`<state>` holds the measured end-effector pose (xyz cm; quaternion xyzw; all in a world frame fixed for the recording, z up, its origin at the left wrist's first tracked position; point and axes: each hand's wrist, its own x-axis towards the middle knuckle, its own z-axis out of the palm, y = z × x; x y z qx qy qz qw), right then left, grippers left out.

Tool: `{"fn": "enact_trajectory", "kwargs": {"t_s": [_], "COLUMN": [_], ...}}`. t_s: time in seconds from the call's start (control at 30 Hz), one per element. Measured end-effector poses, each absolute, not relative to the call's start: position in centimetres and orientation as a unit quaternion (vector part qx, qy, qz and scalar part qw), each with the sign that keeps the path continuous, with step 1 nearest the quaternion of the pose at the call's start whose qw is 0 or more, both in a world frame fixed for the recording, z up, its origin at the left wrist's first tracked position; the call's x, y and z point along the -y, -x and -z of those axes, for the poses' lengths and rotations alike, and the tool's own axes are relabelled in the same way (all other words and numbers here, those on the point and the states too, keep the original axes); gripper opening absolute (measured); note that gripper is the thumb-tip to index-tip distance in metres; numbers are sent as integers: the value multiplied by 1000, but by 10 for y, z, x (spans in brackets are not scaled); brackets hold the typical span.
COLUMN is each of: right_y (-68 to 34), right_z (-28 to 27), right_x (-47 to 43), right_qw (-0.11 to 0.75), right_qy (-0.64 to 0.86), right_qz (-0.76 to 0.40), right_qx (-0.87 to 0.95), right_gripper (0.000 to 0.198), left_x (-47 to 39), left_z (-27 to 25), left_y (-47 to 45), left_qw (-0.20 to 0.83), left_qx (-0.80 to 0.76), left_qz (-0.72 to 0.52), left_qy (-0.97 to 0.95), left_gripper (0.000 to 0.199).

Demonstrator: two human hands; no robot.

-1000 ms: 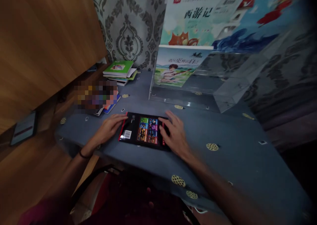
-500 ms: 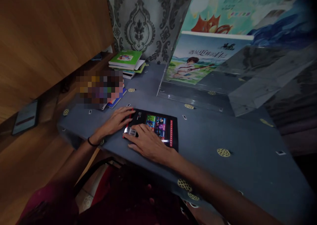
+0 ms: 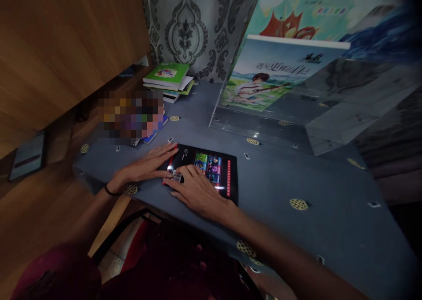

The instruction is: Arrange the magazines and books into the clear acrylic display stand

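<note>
A black book [image 3: 189, 152] with a red spine, colourful pictures and a barcode lies closed on the grey-blue table covering [image 3: 270, 177]. Along its left spine edge rests my left hand [image 3: 148, 163], fingers stretched out and thumb spread towards the barcode. My right hand [image 3: 198, 190] lies flat over the lower middle of the cover, its fingers reaching to the barcode and hiding part of it. Neither hand grips the book; both touch it from above.
A stack of books [image 3: 168, 78] with a green one on top stands by the patterned wall. Nearer lies a pixelated pile over a blue book [image 3: 154, 135]. A clear acrylic stand [image 3: 260, 126] holds illustrated books at the back right. A tablet-like device [image 3: 28, 157] is at far left.
My left hand has slid slightly down along the spine, and its thumb now extends to the barcode. The right hand and the book stay in place. The view has shifted a little.
</note>
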<state>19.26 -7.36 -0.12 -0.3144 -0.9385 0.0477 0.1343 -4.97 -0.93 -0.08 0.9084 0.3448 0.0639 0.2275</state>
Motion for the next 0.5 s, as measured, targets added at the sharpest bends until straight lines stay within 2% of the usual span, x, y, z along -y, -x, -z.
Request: {"fn": "enact_trajectory", "kwargs": {"t_s": [0.1, 0.3, 0.5], "right_y": [-192, -193, -193], "right_z": [3, 2, -1], "right_x": [74, 76, 76], "right_qw": [138, 135, 129], "right_qy": [315, 318, 323], "right_qz": [-36, -36, -54], "right_qx": [938, 938, 936], "right_gripper": [34, 33, 29], "left_x": [18, 49, 74], "left_z": [5, 11, 12], "left_y": [49, 47, 49], "left_qw": [183, 135, 109], "left_qx": [-364, -347, -361], "left_qz": [-111, -217, -211], "left_qy": [-906, -903, -902], "left_gripper": [73, 36, 38]}}
